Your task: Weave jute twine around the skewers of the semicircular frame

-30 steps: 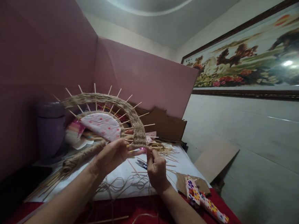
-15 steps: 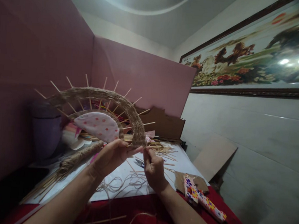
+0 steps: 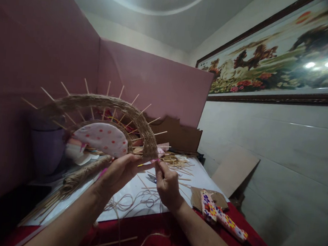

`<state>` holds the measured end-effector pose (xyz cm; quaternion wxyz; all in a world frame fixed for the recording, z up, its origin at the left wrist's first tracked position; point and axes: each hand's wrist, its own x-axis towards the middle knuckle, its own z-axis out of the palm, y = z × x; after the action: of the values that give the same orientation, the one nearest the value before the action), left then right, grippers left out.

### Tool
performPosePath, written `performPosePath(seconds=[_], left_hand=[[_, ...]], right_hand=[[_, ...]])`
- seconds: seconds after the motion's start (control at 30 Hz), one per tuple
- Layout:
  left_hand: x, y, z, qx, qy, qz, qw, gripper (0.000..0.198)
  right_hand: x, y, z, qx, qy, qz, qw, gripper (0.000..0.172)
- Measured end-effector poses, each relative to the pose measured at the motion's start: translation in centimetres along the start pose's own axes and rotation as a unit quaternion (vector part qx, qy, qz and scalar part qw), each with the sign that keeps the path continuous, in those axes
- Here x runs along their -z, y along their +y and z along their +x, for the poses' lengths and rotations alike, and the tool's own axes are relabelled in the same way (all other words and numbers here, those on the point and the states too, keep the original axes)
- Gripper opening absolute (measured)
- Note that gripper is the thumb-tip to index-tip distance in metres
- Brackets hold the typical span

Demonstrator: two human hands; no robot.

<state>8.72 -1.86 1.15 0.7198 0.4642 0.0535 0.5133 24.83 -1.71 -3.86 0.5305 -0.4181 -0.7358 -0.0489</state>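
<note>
My left hand (image 3: 123, 173) is closed on the lower right end of a half-round woven fan (image 3: 148, 140). Thin wooden sticks radiate through the fan's brown twine band, and their tips stick out past its rim. A half-circle of white cloth with red dots (image 3: 103, 138) covers its centre. Right at the band's lower corner, my right hand (image 3: 169, 184) pinches with thumb and forefinger, apparently on the twine. Small pink and yellow bits show by the fingertips; I cannot make out what they are. Loose twine (image 3: 130, 203) lies in loops below the hands.
Scissors (image 3: 151, 178) lie behind my right hand. A roll of twine (image 3: 84, 175) rests on sticks at the left, near a purple bin (image 3: 47, 148). Loose sticks (image 3: 178, 162) are scattered behind. Flower-patterned pieces (image 3: 224, 218) and cardboard (image 3: 194, 199) lie at the right.
The fan has shifted left and tilted slightly, its left end moving farthest. Both hands keep hold near its lower right corner, where pink and yellow bits now show.
</note>
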Motion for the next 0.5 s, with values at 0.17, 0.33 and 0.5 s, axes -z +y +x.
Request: performPosePath(seconds=[0.17,0.33,0.5], left_hand=[[-0.39,0.33,0.03,-0.04,0.011,0.022,0.999,0.049],[0.21,0.53,0.26,-0.023,0.022,0.038,0.999,0.04],[0.41,0.52,0.35,-0.03,0.051,0.047,0.997,0.027]], right_hand=[[0.1,-0.26,0.01,0.009,0.007,0.003,1.0,0.028],[0.21,-0.28,-0.1,0.014,0.017,-0.006,1.0,0.024],[0.41,-0.37,-0.06,0.023,0.043,-0.004,0.999,0.021]])
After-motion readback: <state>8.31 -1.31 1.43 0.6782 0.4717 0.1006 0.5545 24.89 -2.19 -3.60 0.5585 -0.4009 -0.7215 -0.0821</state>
